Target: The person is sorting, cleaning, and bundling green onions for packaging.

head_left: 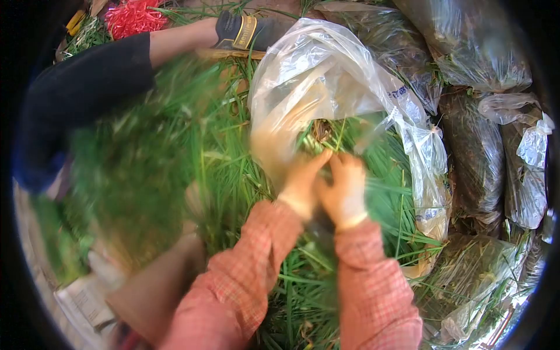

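My left hand (301,184) and my right hand (345,185) meet at the mouth of a clear plastic bag (318,46). Pale gloves seem to cover both. Their fingers are closed and press together on a bunch of long green stalks (385,149); blur hides the exact grip. Pale stem ends with a brown tuft (321,131) show just beyond my fingertips. The bag stands open around the stalks, its rim folded back at the right. More long green leaves (309,286) lie beneath my forearms.
Filled plastic bags (472,151) crowd the right side. A large blurred heap of green leaves (134,175) covers the left. Another person's leg with a dark sandal (245,32) reaches across the top. Red plastic strips (135,18) lie at the upper left.
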Available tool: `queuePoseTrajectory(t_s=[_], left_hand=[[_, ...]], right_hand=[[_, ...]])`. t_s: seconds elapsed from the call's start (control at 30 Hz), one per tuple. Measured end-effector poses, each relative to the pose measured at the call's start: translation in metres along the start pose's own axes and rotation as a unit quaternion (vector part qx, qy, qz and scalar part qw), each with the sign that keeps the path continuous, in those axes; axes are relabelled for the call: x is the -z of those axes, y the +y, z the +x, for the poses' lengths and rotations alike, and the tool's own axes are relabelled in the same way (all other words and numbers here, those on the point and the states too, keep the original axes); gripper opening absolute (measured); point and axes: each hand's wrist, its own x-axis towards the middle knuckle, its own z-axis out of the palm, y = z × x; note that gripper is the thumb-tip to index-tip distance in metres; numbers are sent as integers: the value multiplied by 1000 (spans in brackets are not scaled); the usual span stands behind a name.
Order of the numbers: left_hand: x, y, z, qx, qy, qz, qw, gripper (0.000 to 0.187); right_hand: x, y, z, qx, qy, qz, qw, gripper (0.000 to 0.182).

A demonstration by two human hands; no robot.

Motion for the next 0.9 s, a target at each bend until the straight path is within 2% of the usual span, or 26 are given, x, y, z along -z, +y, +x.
queuePoseTrajectory(t_s=[0.03,0.1,0.17,0.2,0.27,0.3,0.4,0.47,0.5,0.53,0.57,0.63,0.7,0.73,0.83,0.9], left_hand=[[5,-3,-12,-42,-17,41,998,28],[23,-22,-23,-88,13,101,991,27],[36,-37,-27,-104,50,108,987,29],[40,-40,-28,-97,72,89,989,32],[24,-25,-36,-98,131,108,980,37],[22,-22,-35,-89,138,90,982,31],[17,-17,-36,-54,143,28,988,20],[15,-15,-39,-32,133,-30,990,18],[16,-16,-41,-51,121,-17,991,18],[18,-19,-45,-72,109,-4,991,18],[18,-22,-50,-91,97,10,991,18],[-4,-7,-79,-113,93,-55,988,34],[-12,-1,-104,-115,93,-67,987,44],[-6,-1,-115,-97,74,-19,992,51],[6,-6,-140,-31,85,-23,996,37],[9,-2,-150,-58,51,-25,997,32]], right_hand=[[8,-6,-12,31,27,35,999,42],[20,-15,-29,25,-29,93,995,40],[29,-5,-36,47,-77,166,982,39],[28,6,-30,59,-70,208,974,37],[32,22,-6,53,11,161,986,34],[31,27,6,38,36,144,988,32],[-3,48,26,-12,-36,68,997,21],[1,40,22,-2,-123,44,991,16],[3,35,18,5,-169,34,985,15],[8,29,10,54,-139,92,985,15],[13,20,0,60,-103,113,986,14],[32,-2,-21,76,-52,143,985,13],[43,-24,-55,99,-9,67,993,28],[48,-35,-69,86,1,64,994,30],[61,-55,-89,49,6,93,994,33],[73,-61,-95,32,3,119,992,36]])
